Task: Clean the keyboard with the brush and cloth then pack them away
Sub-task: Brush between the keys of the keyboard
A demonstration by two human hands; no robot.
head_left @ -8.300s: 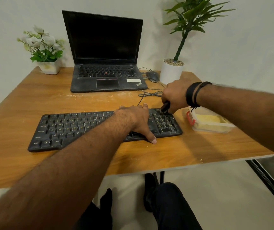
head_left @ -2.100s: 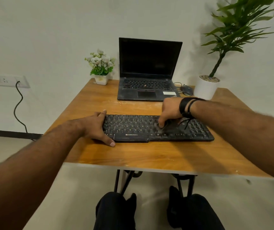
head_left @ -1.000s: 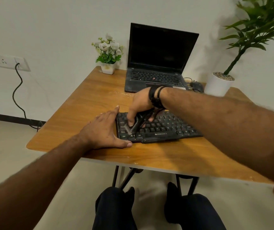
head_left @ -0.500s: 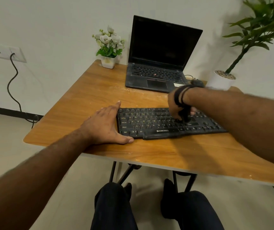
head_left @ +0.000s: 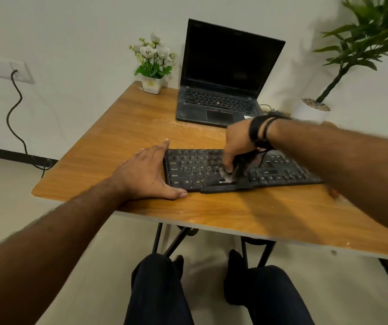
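Keyboard (head_left: 235, 170): near table (head_left: 118, 141) edge. Your left hand (head_left: 146, 174): flat, bracing its left end. Your right hand (head_left: 237, 146): grasping brush (head_left: 234, 173), swept back from right side to centre keys. Brushing continues; cloth unseen.

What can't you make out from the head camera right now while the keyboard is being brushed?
- Brush: motion-blurred and mostly hidden under the right hand; its shape is unclear.
- Keyboard: the right end is covered by the right forearm.
- Mouse behind the wristbands: hidden.
- Tall plant: its top is cut off by the frame edge.
- Cloth: not in view.
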